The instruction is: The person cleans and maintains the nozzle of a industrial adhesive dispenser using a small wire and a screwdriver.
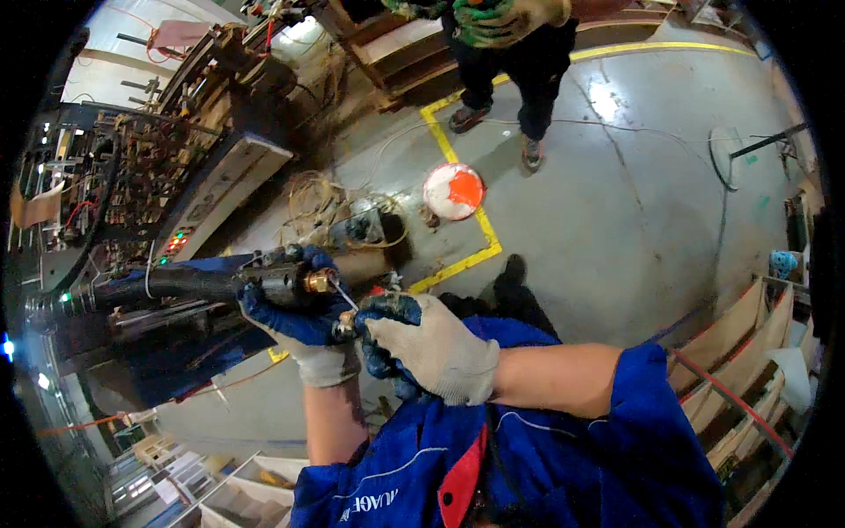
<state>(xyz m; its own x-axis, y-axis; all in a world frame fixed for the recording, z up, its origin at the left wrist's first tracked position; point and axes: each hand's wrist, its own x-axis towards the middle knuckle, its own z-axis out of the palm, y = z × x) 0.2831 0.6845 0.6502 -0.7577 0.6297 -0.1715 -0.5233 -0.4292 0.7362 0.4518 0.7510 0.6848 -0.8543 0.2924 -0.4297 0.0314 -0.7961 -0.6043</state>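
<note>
A thick, black, cylindrical tool head lies in the left hand, whose blue-coated, pale knit glove is closed around it, thumb on the near side and fingers over the far side. A ribbed black hose runs from it out to the left. Its threaded, brass-coloured end fitting points toward the right hand, which wears a matching glove. That hand is curled nearly closed, pinching a small brass-coloured part just beside and nearer the body than the fitting. A slim silvery rod spans the gap between the two; whether it is fixed to either end I cannot tell.

Beyond the hands stands a round white container with an orange patch on its top; its contents cannot be made out. Well to the right of the hands is a rack of beige, open-topped compartments with red edging, a pale sheet lying over part of it.

The smooth grey floor carries yellow marking lines beyond the hands. To their left is a dark machine with a grey panel and lit red and green buttons. Farther ahead stands another person in dark trousers and green-patched gloves.
</note>
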